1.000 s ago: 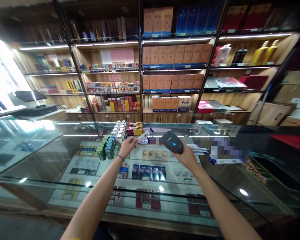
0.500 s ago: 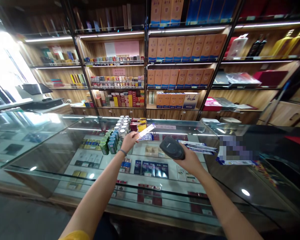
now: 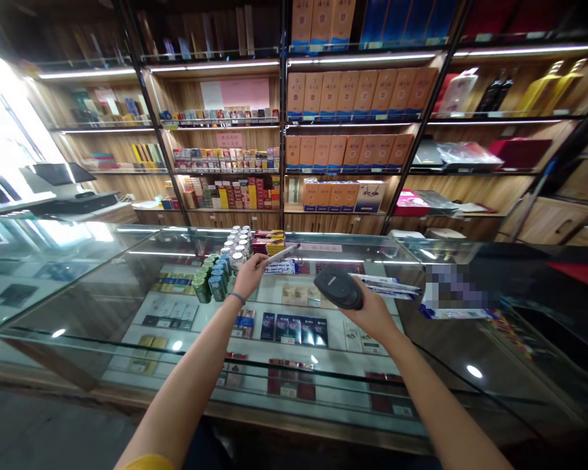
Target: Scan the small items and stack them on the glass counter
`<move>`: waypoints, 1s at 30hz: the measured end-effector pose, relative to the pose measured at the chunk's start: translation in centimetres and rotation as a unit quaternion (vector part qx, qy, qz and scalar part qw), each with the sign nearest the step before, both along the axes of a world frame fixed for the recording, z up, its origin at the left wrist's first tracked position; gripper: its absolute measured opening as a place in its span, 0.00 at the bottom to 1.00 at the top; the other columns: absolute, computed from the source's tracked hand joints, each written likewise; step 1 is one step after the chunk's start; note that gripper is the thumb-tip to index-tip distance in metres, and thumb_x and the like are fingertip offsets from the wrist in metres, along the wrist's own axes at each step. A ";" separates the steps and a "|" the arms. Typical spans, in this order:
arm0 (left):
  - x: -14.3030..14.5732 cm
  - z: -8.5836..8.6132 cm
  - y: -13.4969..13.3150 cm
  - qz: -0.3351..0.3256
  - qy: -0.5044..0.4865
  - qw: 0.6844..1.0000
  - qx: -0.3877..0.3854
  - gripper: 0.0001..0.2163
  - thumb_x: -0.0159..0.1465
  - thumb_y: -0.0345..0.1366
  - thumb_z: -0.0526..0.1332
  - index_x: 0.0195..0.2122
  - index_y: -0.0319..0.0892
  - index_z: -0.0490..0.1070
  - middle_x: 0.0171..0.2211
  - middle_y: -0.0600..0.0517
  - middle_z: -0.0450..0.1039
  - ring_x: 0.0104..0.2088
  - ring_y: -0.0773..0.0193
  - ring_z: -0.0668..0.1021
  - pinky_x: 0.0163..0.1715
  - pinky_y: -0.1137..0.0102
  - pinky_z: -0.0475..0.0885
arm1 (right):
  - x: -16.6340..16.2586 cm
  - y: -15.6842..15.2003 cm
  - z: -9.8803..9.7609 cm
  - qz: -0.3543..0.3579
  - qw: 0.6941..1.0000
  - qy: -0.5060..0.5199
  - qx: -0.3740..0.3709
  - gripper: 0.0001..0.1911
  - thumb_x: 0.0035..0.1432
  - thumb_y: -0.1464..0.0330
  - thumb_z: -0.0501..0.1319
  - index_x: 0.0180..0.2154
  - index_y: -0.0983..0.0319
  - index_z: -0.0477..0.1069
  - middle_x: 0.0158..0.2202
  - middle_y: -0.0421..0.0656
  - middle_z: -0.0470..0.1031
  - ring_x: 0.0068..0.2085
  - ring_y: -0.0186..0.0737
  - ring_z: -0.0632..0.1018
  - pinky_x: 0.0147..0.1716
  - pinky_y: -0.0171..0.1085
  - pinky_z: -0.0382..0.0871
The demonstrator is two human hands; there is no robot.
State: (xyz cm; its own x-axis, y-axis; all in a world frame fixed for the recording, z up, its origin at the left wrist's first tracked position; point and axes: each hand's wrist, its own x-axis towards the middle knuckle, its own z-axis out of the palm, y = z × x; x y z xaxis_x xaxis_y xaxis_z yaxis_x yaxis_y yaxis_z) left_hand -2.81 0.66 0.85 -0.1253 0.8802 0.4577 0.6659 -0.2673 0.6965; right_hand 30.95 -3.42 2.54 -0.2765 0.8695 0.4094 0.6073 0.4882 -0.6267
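Observation:
My left hand [image 3: 249,277] pinches one end of a long, slim packet [image 3: 281,254] above the glass counter [image 3: 304,349]. The packet points away to the right and shows mostly its narrow side. In my right hand [image 3: 376,318] is a black barcode scanner [image 3: 338,288], its head turned left towards the packet. Similar blue-and-white packets [image 3: 283,266] lie just below the held one. More long packets [image 3: 389,287] lie on the glass beyond my right hand. Close to my left hand stand rows of green cans [image 3: 202,286] and white-topped containers [image 3: 237,251].
Red and yellow packs [image 3: 269,243] are stacked behind the cans. A partly blurred pack [image 3: 453,294] lies at the right, where a dark cable [image 3: 463,382] crosses the counter. Boxed goods sit under the glass. Shelves of orange boxes [image 3: 345,94] and a monitor [image 3: 63,173] stand behind.
The slim packet has turned from its white face to nearly edge-on. My left hand has shifted slightly left. The scanner stays almost where it was, and the view has moved a little.

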 end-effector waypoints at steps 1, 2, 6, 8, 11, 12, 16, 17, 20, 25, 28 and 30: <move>-0.2 0.0 0.0 -0.004 0.028 1.000 0.008 0.10 0.67 0.39 0.54 0.43 0.43 0.73 0.40 0.49 0.79 0.43 0.58 0.79 0.45 0.66 0.72 | 0.1 0.0 0.0 -0.006 1.000 0.006 0.003 0.27 0.50 0.61 0.65 0.53 0.54 0.68 0.39 0.43 0.82 0.41 0.53 0.82 0.38 0.42 0.71; -0.3 -0.1 0.0 -0.010 0.055 0.998 0.012 0.09 0.67 0.38 0.55 0.43 0.44 0.73 0.42 0.49 0.79 0.44 0.57 0.78 0.47 0.65 0.72 | 0.2 0.1 -0.1 -0.011 1.000 0.010 0.006 0.27 0.50 0.61 0.65 0.53 0.54 0.69 0.39 0.44 0.82 0.41 0.54 0.82 0.38 0.43 0.71; -0.9 -0.6 -0.1 -0.030 0.155 0.987 0.012 0.07 0.65 0.35 0.58 0.41 0.43 0.74 0.43 0.46 0.78 0.47 0.54 0.78 0.52 0.61 0.70 | 0.7 0.5 -0.4 -0.016 1.000 0.022 0.007 0.24 0.50 0.61 0.65 0.50 0.55 0.70 0.35 0.44 0.81 0.42 0.55 0.82 0.38 0.43 0.72; -1.1 -0.9 0.0 -0.041 0.188 0.981 0.013 0.07 0.64 0.34 0.59 0.42 0.42 0.74 0.44 0.45 0.78 0.48 0.53 0.77 0.52 0.60 0.70 | 0.9 0.6 -0.5 -0.015 1.000 0.025 0.005 0.24 0.50 0.61 0.65 0.50 0.55 0.70 0.35 0.43 0.81 0.42 0.55 0.82 0.39 0.44 0.72; -1.5 -1.6 0.2 -0.059 0.223 0.973 0.014 0.10 0.63 0.31 0.60 0.46 0.42 0.74 0.46 0.45 0.77 0.50 0.53 0.76 0.53 0.59 0.70 | 1.0 0.7 -0.7 -0.021 0.999 0.032 0.010 0.27 0.50 0.60 0.65 0.52 0.56 0.68 0.36 0.44 0.81 0.43 0.56 0.81 0.40 0.46 0.72; -1.6 -1.8 0.3 -0.063 0.233 0.970 0.015 0.11 0.63 0.30 0.60 0.47 0.42 0.73 0.47 0.45 0.76 0.50 0.53 0.76 0.53 0.59 0.69 | 1.0 0.7 -0.7 -0.021 0.999 0.033 0.012 0.27 0.50 0.60 0.66 0.52 0.56 0.68 0.37 0.44 0.82 0.43 0.56 0.81 0.40 0.46 0.72; -1.6 -2.6 0.9 -0.067 0.270 0.960 0.017 0.15 0.62 0.25 0.58 0.49 0.42 0.73 0.47 0.45 0.76 0.50 0.54 0.75 0.53 0.59 0.70 | 1.0 0.5 -0.4 -0.016 1.000 0.024 0.012 0.24 0.51 0.61 0.65 0.51 0.55 0.69 0.37 0.44 0.82 0.42 0.54 0.82 0.39 0.44 0.73; -1.6 -2.9 1.0 -0.065 0.278 0.958 0.017 0.15 0.62 0.25 0.58 0.49 0.42 0.74 0.46 0.45 0.76 0.50 0.54 0.75 0.53 0.59 0.70 | 1.0 0.4 -0.4 -0.017 1.000 0.021 0.011 0.23 0.51 0.61 0.65 0.50 0.55 0.69 0.37 0.44 0.82 0.42 0.54 0.82 0.39 0.44 0.73; -1.5 -3.4 1.4 -0.049 0.292 0.955 0.024 0.14 0.62 0.24 0.57 0.47 0.41 0.75 0.45 0.44 0.75 0.49 0.53 0.75 0.51 0.59 0.71 | 1.0 0.3 -0.2 -0.020 1.000 0.013 0.006 0.23 0.52 0.61 0.64 0.51 0.55 0.70 0.35 0.44 0.82 0.41 0.55 0.82 0.39 0.43 0.73; -1.4 -3.6 1.5 -0.032 0.290 0.955 0.048 0.16 0.61 0.23 0.57 0.47 0.41 0.76 0.45 0.43 0.75 0.48 0.53 0.75 0.51 0.59 0.71 | 0.9 0.3 0.0 -0.027 1.000 0.014 0.005 0.25 0.49 0.61 0.65 0.51 0.56 0.70 0.36 0.44 0.82 0.44 0.56 0.81 0.41 0.44 0.72; -1.2 -3.4 1.4 -0.032 0.281 0.958 0.053 0.17 0.60 0.21 0.57 0.46 0.42 0.76 0.44 0.44 0.76 0.48 0.53 0.75 0.51 0.59 0.71 | 0.7 0.3 0.2 -0.033 0.999 0.019 0.005 0.25 0.49 0.61 0.65 0.50 0.56 0.70 0.36 0.43 0.82 0.44 0.56 0.81 0.40 0.44 0.72; -1.0 -3.2 1.2 -0.032 0.283 0.957 0.055 0.18 0.59 0.21 0.56 0.46 0.42 0.76 0.44 0.44 0.76 0.48 0.53 0.75 0.51 0.59 0.71 | 0.6 0.2 0.5 -0.032 0.999 0.024 0.008 0.24 0.49 0.62 0.65 0.50 0.55 0.70 0.35 0.42 0.82 0.43 0.55 0.82 0.39 0.43 0.72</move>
